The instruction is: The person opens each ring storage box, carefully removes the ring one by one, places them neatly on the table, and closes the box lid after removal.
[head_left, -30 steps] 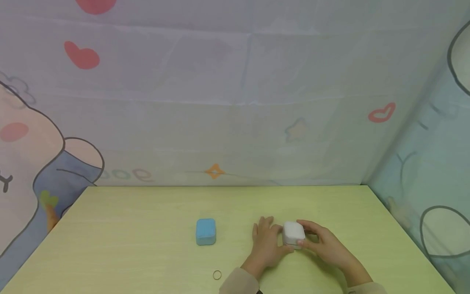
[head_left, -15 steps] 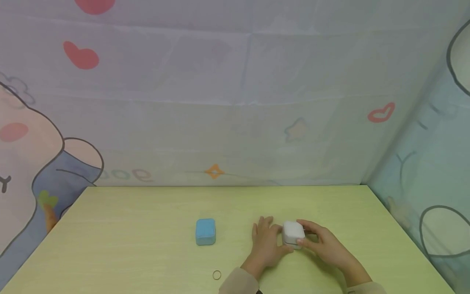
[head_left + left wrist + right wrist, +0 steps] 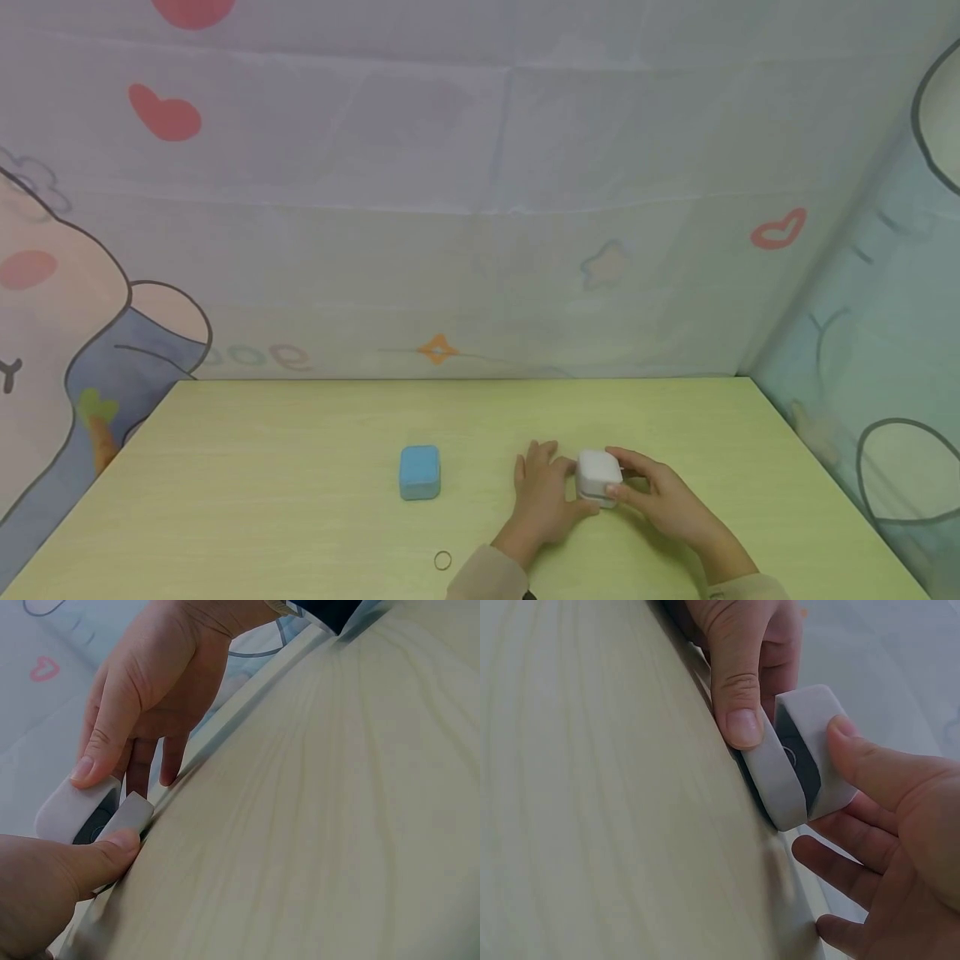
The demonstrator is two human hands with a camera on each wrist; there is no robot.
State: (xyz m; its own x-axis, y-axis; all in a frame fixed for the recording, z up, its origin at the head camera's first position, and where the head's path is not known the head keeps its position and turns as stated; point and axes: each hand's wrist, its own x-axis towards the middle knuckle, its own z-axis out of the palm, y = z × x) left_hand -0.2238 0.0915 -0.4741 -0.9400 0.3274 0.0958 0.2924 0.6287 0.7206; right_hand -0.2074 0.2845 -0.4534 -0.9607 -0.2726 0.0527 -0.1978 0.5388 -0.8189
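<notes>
A small white ring box (image 3: pixel 598 472) stands on the table between both hands, its lid partly raised at the near side. Inside the gap, the right wrist view shows a dark lining and a thin ring (image 3: pixel 790 754). My left hand (image 3: pixel 543 504) holds the base (image 3: pixel 774 776), thumb on its near side. With thumb and fingers, my right hand (image 3: pixel 667 504) grips the lid (image 3: pixel 821 742) from the right; its other fingers hang free below in the right wrist view.
A blue box (image 3: pixel 420 472) of similar size sits on the pale wooden table (image 3: pixel 285 483), left of the hands. A thin ring-shaped band (image 3: pixel 443 561) lies near the front. Behind the table hangs a printed cloth (image 3: pixel 480 183).
The white box's lid has risen slightly, widening the gap above the base. Both hands have stayed nearly in place; the blue box and the loose band have not moved.
</notes>
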